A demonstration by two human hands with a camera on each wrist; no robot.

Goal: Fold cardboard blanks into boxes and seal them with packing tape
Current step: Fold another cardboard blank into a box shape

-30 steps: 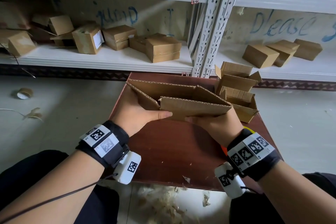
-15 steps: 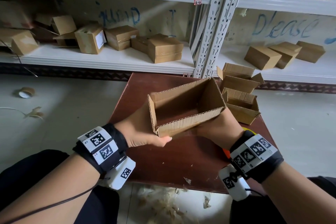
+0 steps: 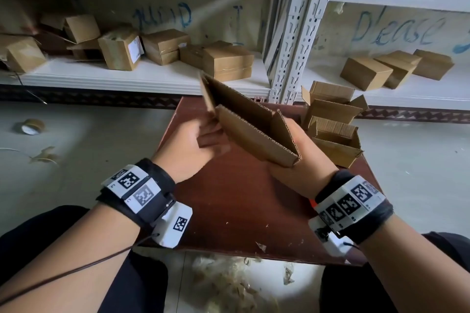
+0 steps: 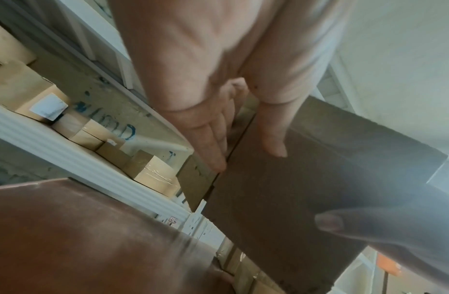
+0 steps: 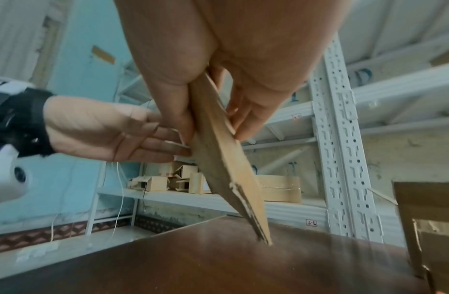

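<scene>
Above the brown table (image 3: pixel 241 201) I hold a cardboard blank (image 3: pixel 254 129), tilted, with its far end raised toward the shelf. Its walls are pushed into a narrow slanted shape. My right hand (image 3: pixel 300 157) grips the near right corner, and in the right wrist view it (image 5: pixel 213 137) pinches the blank (image 5: pixel 218 163) between thumb and fingers. My left hand (image 3: pixel 211 137) lies against the blank's left face with straight fingers. In the left wrist view its fingers (image 4: pixel 210 147) and thumb rest flat on the blank (image 4: pixel 293 189) on either side of a flap slit.
Two open folded boxes (image 3: pixel 333 134) stand on the table's far right. Shelves behind hold several sealed boxes (image 3: pixel 229 63). A tape roll (image 3: pixel 31 127) lies on the floor at left. Cardboard scraps (image 3: pixel 229 284) litter the floor by my knees.
The blank was an open rectangular tube held low. It has turned and risen, its walls now skewed narrow. My left hand moved from under the near corner to the left face.
</scene>
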